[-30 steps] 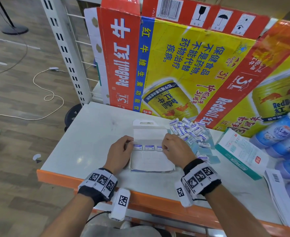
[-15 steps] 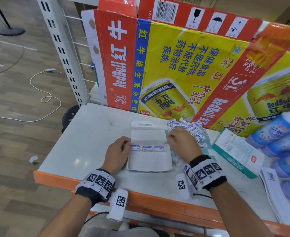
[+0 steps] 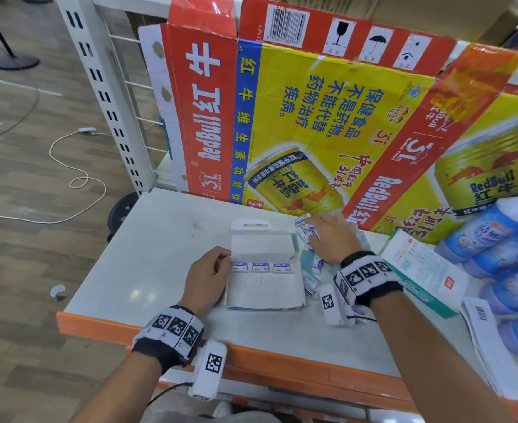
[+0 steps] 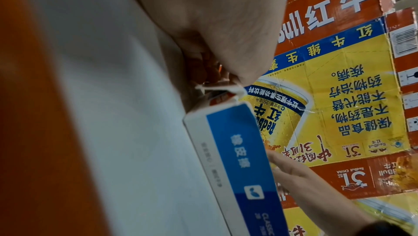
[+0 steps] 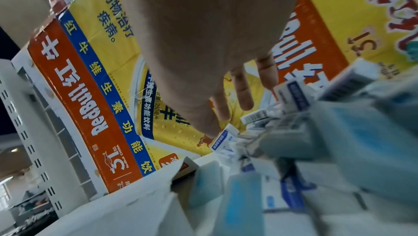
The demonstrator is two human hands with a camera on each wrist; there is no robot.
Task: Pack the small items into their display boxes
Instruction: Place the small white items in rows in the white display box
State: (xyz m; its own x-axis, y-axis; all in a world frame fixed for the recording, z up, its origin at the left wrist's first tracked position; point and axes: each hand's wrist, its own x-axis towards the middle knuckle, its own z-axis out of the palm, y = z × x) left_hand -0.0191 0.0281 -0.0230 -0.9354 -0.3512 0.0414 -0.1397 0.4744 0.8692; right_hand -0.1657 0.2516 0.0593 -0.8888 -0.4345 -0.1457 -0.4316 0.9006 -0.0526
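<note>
A white display box (image 3: 264, 290) lies open on the table, its lid flap folded back. Three small blue-and-white erasers (image 3: 260, 267) sit in a row inside it. My left hand (image 3: 225, 261) grips the box's left wall near that row; in the left wrist view my thumb (image 4: 226, 48) pinches the corner flap of the box (image 4: 239, 150). My right hand (image 3: 312, 228) hovers over the loose pile of erasers (image 3: 311, 264) to the right of the box. Its fingers (image 5: 243, 95) are straight and hold nothing, just above one eraser (image 5: 224, 138).
A Red Bull cardboard sheet (image 3: 312, 132) stands along the back of the table. A teal-and-white carton (image 3: 422, 270), blue bottles (image 3: 495, 236) and printed sheets (image 3: 486, 346) crowd the right side. The table's orange front edge (image 3: 251, 360) is near my wrists. A slotted shelf post (image 3: 108, 96) rises at back left.
My right hand left the box's right edge and moved back and right over the eraser pile, its fingers straightening. My left hand stayed on the box.
</note>
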